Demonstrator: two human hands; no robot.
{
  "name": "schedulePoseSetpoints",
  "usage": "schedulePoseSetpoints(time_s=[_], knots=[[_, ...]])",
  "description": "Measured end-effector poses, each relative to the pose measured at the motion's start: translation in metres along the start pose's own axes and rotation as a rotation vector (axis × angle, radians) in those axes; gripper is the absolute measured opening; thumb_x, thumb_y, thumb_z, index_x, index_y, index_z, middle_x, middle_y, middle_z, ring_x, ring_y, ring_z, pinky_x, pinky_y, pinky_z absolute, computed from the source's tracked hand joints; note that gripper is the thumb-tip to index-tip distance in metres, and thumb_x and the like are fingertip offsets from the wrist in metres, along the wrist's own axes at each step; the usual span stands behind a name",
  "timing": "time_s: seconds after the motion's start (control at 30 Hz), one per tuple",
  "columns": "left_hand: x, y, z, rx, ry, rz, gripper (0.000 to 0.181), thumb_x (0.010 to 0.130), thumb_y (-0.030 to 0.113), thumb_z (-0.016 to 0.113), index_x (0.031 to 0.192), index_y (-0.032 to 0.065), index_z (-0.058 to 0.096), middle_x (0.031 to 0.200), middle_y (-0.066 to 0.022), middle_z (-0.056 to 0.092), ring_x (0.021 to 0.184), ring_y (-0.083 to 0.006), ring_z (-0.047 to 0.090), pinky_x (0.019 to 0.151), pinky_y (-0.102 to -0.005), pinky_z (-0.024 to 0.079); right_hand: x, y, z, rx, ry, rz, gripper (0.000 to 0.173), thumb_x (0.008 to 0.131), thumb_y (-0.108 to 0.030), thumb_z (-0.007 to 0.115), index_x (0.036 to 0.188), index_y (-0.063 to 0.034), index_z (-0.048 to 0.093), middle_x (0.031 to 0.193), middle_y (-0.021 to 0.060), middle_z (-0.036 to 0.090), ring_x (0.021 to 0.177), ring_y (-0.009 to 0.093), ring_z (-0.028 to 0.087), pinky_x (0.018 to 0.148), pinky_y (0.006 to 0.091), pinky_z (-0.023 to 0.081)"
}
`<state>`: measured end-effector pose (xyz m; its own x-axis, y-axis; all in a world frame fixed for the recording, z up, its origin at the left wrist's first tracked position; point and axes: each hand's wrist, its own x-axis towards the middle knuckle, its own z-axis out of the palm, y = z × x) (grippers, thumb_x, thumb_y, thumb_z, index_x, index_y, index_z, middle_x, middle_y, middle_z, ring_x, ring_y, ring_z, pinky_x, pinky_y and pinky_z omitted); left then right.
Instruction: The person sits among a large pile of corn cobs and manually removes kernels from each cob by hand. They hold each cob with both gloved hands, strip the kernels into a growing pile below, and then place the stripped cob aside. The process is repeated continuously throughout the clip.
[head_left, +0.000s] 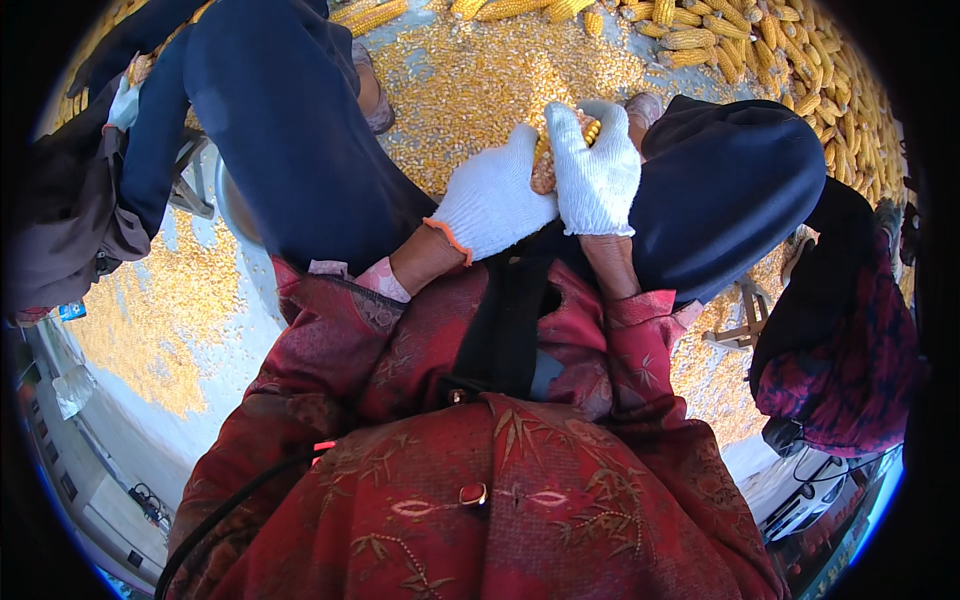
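Both of my hands wear white knit gloves and meet over my lap. My left hand (499, 196), its cuff edged in orange, grips the lower end of a partly shelled corn cob (543, 174). Around the cob's upper part closes my right hand (596, 169). A few yellow kernels still sit on the cob, and bare reddish core shows between the gloves. Below and beyond the hands, loose corn kernels (457, 94) cover the ground between my feet. The fingers hide much of the cob.
Unshelled corn cobs (806, 56) are heaped at the upper right. A co-worker with a gloved hand (125, 103) sits at the left, another person (832, 360) at the right. Wooden stools (742, 322) and a metal basin (234, 202) stand beside my legs.
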<state>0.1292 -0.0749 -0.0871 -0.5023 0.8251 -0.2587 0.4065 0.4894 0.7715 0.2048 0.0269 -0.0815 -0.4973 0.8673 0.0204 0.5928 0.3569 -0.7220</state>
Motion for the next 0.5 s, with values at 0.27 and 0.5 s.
schedulePoseSetpoints(time_s=[0.27,0.5], knots=[[-0.002,0.006,0.001,-0.019,-0.020,-0.009,0.054,0.074,0.033,0.075,0.102,-0.0025,0.046,0.074,-0.0272,0.061,0.073,-0.0452,0.064,0.063,-0.0484,0.050,0.001,0.009,-0.001,0.076,0.085,-0.220,0.024,0.096,-0.026,0.054,0.096,-0.0029,0.060,0.075,0.0191,0.065,0.072,0.032,0.067,0.065,0.0400,0.051],[-0.008,0.010,-0.022,-0.721,-0.377,-0.174,0.041,0.079,0.018,0.073,0.107,-0.0030,0.051,0.079,-0.0073,0.065,0.068,-0.0192,0.063,0.063,-0.0342,0.054,0.009,0.030,0.004,0.309,0.079,-0.231,0.028,0.102,-0.021,0.045,0.093,-0.0011,0.063,0.074,0.0069,0.064,0.060,0.017,0.056,0.059,0.0318,0.047]])
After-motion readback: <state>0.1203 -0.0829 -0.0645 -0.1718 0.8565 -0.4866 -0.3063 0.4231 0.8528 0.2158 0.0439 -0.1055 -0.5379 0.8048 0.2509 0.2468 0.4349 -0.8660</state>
